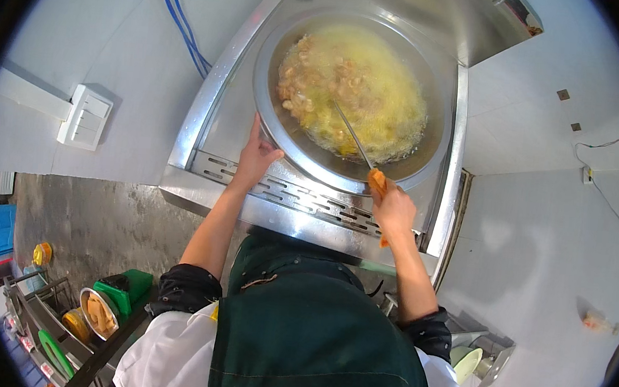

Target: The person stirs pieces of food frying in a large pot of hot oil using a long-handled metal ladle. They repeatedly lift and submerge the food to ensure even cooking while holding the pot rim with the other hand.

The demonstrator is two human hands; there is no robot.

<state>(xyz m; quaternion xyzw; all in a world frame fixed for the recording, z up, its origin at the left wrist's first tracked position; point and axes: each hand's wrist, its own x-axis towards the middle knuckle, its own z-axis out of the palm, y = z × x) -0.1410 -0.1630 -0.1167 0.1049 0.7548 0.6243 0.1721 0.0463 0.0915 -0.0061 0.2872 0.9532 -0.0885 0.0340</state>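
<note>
A large metal wok (337, 182) sits in the stainless steel stove before me. Yellow liquid (398, 102) bubbles in it around browned food pieces (295, 91), heaped mostly at the left and top middle. My left hand (257, 159) is at the wok's lower left rim, thumb against the edge and index finger stretched up along the outside. My right hand (394, 205) grips a metal-shafted cooking utensil (352, 134) through an orange cloth (377, 181). The utensil's lower end disappears into the bubbling liquid, so its head is hidden. Steam blurs the food.
A slotted steel panel (288, 189) runs along the stove front. Blue hoses (183, 25) reach the stove's left side. A steel rack (33, 308) at lower left carries a metal bowl (98, 313) beside a green container (130, 288). Pale green bowls (468, 364) stand at lower right.
</note>
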